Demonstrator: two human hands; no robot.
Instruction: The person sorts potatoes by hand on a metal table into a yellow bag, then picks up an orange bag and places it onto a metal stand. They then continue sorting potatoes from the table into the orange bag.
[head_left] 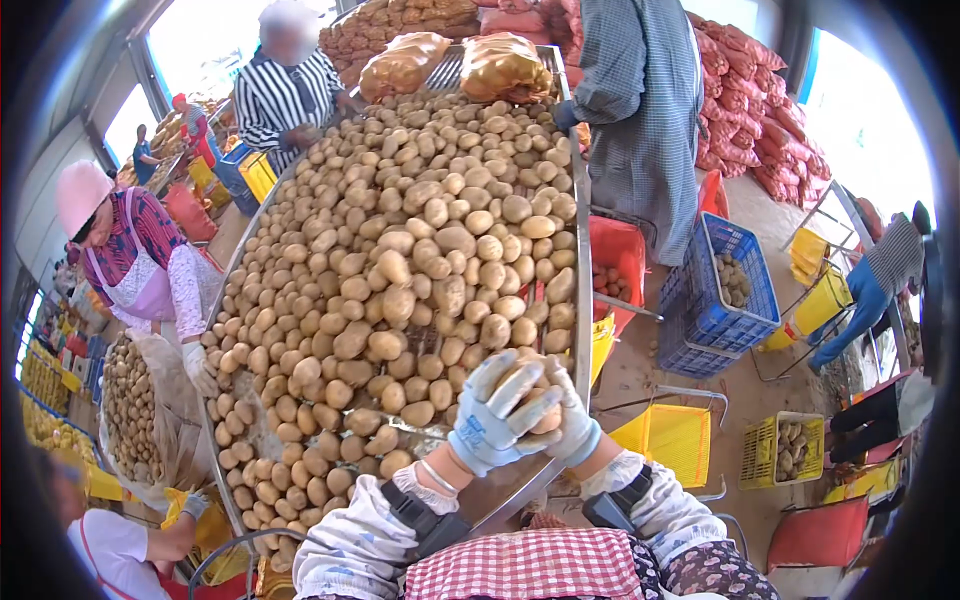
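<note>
A long metal sorting table (583, 300) is heaped with several tan potatoes (420, 250). At its near right corner both my gloved hands meet around one potato (548, 416). My left hand (492, 412), in a grey-blue glove, wraps over the potato from the left. Behind it on the right, my right hand (572, 425) cups the same potato against the table's edge. Much of the potato is hidden by my fingers.
People stand around the table: one in a pink hat (120, 260) at left, one in stripes (285, 95) at the far end, one in a checked shirt (640, 110) at right. A blue crate (720, 290), yellow crates (790, 450), orange bins (615, 265) and red mesh sacks (760, 110) fill the right side.
</note>
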